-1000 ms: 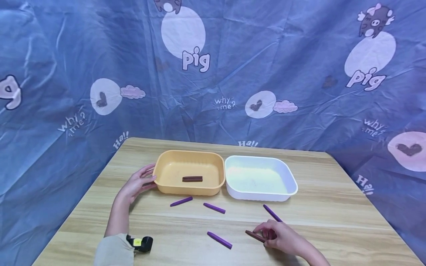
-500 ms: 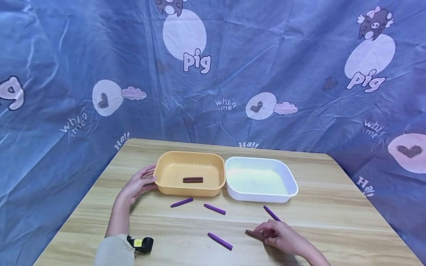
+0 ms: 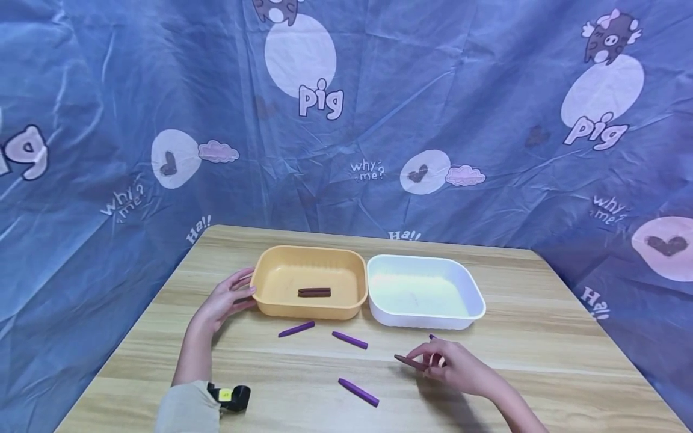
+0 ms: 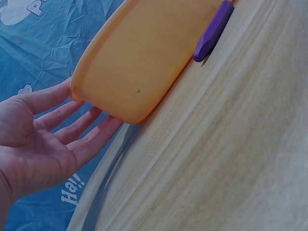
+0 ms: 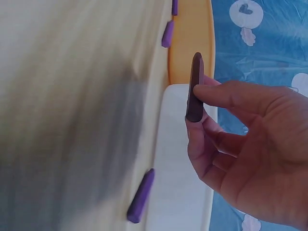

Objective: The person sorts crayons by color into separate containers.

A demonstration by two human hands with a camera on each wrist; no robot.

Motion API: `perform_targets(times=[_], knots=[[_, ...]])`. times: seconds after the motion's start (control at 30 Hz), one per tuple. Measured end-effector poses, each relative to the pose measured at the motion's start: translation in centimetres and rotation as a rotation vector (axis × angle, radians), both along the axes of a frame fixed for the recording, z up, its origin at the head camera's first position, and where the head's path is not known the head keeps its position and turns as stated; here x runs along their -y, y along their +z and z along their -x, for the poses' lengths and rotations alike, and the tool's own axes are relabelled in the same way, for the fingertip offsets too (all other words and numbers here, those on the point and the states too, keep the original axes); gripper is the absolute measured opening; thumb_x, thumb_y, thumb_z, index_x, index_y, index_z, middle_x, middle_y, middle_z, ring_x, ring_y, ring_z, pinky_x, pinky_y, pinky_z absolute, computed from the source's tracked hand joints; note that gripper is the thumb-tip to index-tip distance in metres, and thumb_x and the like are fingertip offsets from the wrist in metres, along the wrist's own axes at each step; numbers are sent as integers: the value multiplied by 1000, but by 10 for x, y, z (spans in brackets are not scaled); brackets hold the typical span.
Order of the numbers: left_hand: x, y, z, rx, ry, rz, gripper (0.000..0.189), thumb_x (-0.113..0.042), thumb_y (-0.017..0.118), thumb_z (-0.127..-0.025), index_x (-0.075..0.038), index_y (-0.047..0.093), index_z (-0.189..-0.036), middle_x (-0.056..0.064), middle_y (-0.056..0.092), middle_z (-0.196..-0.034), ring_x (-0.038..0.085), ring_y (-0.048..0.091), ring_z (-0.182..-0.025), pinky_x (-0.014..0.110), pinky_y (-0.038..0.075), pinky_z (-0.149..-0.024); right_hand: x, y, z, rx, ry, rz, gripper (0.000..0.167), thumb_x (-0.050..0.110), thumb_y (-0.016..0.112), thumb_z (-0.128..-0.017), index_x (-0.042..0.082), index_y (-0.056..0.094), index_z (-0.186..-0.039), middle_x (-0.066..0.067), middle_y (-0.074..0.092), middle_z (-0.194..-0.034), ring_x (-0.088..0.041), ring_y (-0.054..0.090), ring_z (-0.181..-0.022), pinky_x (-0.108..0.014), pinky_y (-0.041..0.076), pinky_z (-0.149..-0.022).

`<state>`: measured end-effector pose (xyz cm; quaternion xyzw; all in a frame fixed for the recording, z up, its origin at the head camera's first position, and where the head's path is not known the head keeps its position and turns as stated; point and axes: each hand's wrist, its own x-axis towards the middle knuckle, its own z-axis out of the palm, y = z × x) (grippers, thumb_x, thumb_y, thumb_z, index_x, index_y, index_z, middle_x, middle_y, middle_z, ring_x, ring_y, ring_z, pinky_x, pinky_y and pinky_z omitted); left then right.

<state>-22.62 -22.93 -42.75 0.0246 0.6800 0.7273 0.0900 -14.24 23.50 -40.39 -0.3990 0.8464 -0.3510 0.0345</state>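
My right hand [image 3: 460, 367] pinches a dark brown crayon [image 5: 195, 79] between thumb and fingers, its tapered end pointing left in the head view. A shadow falls on the table beneath that hand. At the far left, my left hand [image 3: 222, 302] touches the end of an orange-yellow tray [image 3: 308, 312], its thumb at the rim and its fingers stretched out against the outer wall in the left wrist view. Two brown crayons [image 3: 314, 293] lie side by side inside this tray. A purple crayon [image 5: 140, 196] lies behind my right hand, mostly hidden in the head view.
A white tray [image 3: 425, 322] stands right beside the orange-yellow one. Purple crayons lie on the wooden table [image 3: 271, 373]: one [image 3: 296, 329] and another [image 3: 350, 340] before the trays, a third [image 3: 358, 393] nearer the front. A blue printed cloth [image 3: 325, 156] hangs behind.
My right hand has lifted the brown crayon off the table and moved slightly away from me, covering more of the purple crayon behind it. My left hand stays at the orange-yellow tray.
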Motion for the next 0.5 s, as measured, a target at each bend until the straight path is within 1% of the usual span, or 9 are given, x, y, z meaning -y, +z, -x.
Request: perform_targets(times=[0.27, 0.4, 0.5], knots=[[-1, 2, 0, 7, 1, 0, 62, 0, 50, -92, 0, 17, -145, 25, 22, -144, 38, 36, -123, 43, 40, -94, 8, 14, 12, 41, -30, -27, 40, -16, 54, -68, 4, 65, -102, 3, 57, -74, -3, 51, -65, -24, 46, -54], [-1, 3, 0, 8, 0, -3, 63, 1, 50, -91, 0, 17, -145, 25, 22, -144, 38, 36, -123, 44, 39, -95, 15, 20, 19, 53, -46, -38, 37, -14, 56, -69, 3, 66, -101, 4, 56, -74, -4, 50, -64, -23, 45, -53], [0, 3, 0, 6, 2, -3, 62, 1, 50, -91, 0, 17, -145, 25, 22, -144, 38, 36, -123, 44, 38, -95, 20, 24, 25, 54, -64, -39, 35, -12, 59, -70, 3, 66, -101, 5, 56, -76, -5, 51, -66, -23, 46, -55]])
